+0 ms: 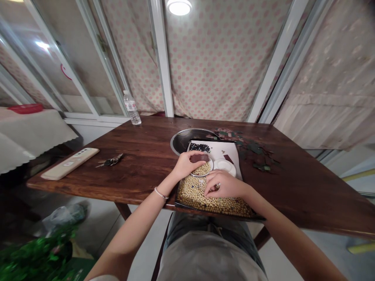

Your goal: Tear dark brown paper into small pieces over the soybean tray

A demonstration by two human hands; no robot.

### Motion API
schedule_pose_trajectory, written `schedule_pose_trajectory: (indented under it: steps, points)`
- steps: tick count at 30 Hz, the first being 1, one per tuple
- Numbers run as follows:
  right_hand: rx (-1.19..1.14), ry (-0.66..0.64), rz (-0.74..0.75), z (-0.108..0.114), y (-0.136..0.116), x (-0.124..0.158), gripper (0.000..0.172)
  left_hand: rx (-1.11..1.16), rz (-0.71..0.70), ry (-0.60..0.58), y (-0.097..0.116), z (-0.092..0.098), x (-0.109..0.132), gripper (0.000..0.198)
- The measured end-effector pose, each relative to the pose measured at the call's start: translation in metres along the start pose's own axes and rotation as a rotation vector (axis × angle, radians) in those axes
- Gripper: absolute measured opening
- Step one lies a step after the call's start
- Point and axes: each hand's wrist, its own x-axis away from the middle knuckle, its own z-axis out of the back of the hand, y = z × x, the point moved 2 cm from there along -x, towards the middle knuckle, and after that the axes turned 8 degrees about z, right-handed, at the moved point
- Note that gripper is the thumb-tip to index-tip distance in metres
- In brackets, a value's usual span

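A shallow black-rimmed tray (237,156) at the table's front edge holds a layer of pale yellow soybeans (190,193). My left hand (187,162) is closed round a brown rectangular piece (200,158), held over a small white dish of soybeans (202,169). Thumb and fingers lie on either side of the piece. My right hand (224,184) is low over the loose soybeans, its fingers curled into a pinch; what they hold, if anything, is hidden. Just behind it sits a white lid or second dish (225,167). Black beans (200,147) are heaped at the tray's far left.
Behind the tray a round metal basin (180,140) is partly covered. Dark green and reddish scraps (253,147) lie at the right. Keys (111,160), a long cream-coloured case (70,164) and a water bottle (132,109) stand or lie leftward on the wooden table (140,156).
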Motion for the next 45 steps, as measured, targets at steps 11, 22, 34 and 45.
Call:
schedule_pose_trajectory:
  steps: [11, 22, 34, 45]
  points:
    - [-0.062, 0.068, -0.038, -0.001, -0.002, -0.001, 0.008, -0.027, -0.004, -0.012, -0.005, 0.0, -0.001, 0.031]
    - [0.082, 0.772, -0.281, 0.011, 0.025, -0.003, 0.009, -0.012, -0.171, -0.181, 0.013, 0.0, 0.01, 0.031]
    - [0.089, 0.851, -0.32, 0.008, 0.029, -0.003, 0.012, 0.113, 0.016, 0.382, 0.001, 0.019, 0.004, 0.035]
    - [-0.132, 0.837, -0.501, 0.012, 0.052, 0.012, 0.016, 0.206, 0.096, 0.557, -0.004, 0.029, -0.004, 0.041]
